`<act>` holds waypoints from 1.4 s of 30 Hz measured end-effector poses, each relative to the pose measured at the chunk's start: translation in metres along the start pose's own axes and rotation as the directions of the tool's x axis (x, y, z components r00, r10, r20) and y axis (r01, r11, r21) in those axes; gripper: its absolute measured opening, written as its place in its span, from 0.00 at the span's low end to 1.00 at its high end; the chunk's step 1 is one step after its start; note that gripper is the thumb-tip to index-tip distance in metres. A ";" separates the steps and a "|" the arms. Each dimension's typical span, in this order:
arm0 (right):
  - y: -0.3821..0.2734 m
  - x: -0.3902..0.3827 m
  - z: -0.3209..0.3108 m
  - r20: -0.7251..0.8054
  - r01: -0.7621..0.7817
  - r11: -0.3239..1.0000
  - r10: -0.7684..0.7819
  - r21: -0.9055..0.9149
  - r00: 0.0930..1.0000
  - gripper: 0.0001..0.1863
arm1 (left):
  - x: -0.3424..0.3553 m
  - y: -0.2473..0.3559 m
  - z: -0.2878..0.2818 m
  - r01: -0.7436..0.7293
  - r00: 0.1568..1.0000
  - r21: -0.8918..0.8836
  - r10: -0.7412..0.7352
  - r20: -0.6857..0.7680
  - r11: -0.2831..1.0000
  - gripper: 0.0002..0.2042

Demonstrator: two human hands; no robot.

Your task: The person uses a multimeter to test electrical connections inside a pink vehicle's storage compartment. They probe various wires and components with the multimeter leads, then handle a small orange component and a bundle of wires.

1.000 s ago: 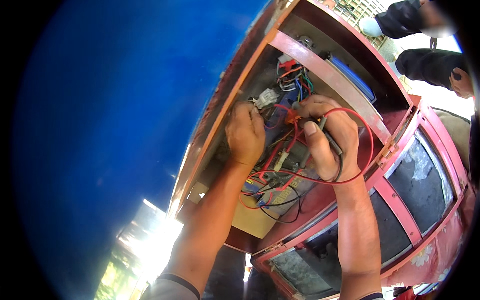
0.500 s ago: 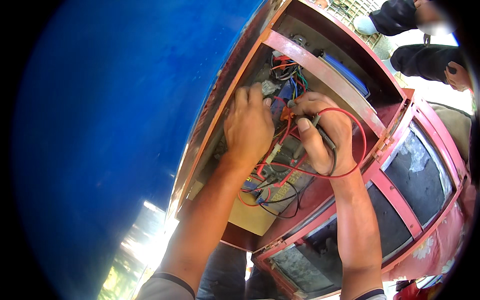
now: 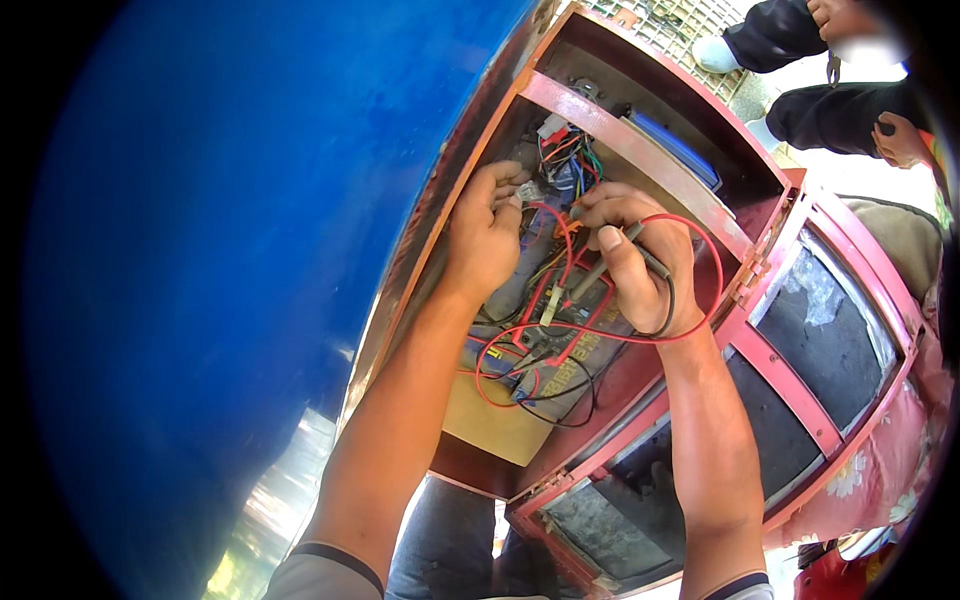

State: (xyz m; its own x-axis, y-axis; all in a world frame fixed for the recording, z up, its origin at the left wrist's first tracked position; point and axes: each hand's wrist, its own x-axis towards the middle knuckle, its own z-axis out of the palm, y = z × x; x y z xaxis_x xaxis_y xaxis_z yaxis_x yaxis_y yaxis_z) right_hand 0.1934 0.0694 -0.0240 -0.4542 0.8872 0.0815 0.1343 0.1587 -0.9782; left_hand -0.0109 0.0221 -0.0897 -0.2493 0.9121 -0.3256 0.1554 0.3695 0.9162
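Note:
Inside a red metal box, my left hand [image 3: 486, 235] has its thumb and fingers closed on a whitish clear plug connector [image 3: 529, 191] with a red wire running from it. My right hand [image 3: 655, 270] grips grey test probes [image 3: 592, 283], their red and black leads looping around the wrist. An orange connector [image 3: 569, 226] is at its fingertips; whether they pinch it I cannot tell. Below the hands lies a multimeter with a red edge [image 3: 574, 352], partly covered by leads, on grey batteries [image 3: 590, 380]. A pale inline connector [image 3: 551, 305] sits on a red wire above the meter.
A bundle of coloured wires [image 3: 568, 160] lies beyond my hands, near a red crossbar [image 3: 590, 108]. A blue flat object [image 3: 675, 148] rests behind the bar. The hinged lid [image 3: 790, 400] hangs open at right. A blue panel [image 3: 250, 250] borders the left. Another person's legs [image 3: 840, 115] stand at upper right.
My left hand has drawn back a little to the left, its fingers curling around the plug connector. More of its red wire now shows. My right hand keeps its hold on the probes.

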 end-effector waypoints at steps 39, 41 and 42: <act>-0.003 -0.006 0.000 -0.059 -0.165 0.981 0.160 -0.102 0.985 0.18 | -0.043 -0.061 -0.017 0.303 0.953 0.211 -0.288 -0.096 0.929 0.21; -0.003 -0.006 0.001 -0.069 -0.172 0.980 0.166 -0.098 0.984 0.18 | -0.028 -0.071 -0.008 0.339 0.938 0.086 -0.329 -0.108 0.937 0.20; -0.002 -0.007 0.000 -0.075 -0.175 0.980 0.169 -0.091 0.983 0.18 | -0.021 -0.071 -0.002 0.371 0.924 -0.001 -0.369 -0.103 0.929 0.18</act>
State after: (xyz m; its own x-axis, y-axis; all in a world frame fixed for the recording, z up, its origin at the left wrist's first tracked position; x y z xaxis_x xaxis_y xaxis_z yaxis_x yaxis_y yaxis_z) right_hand 0.1963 0.0628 -0.0229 -0.3581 0.9310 -0.0707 0.2915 0.0396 -0.9558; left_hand -0.0186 -0.0234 -0.1476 -0.3856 0.6881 -0.6147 0.0509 0.6811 0.7304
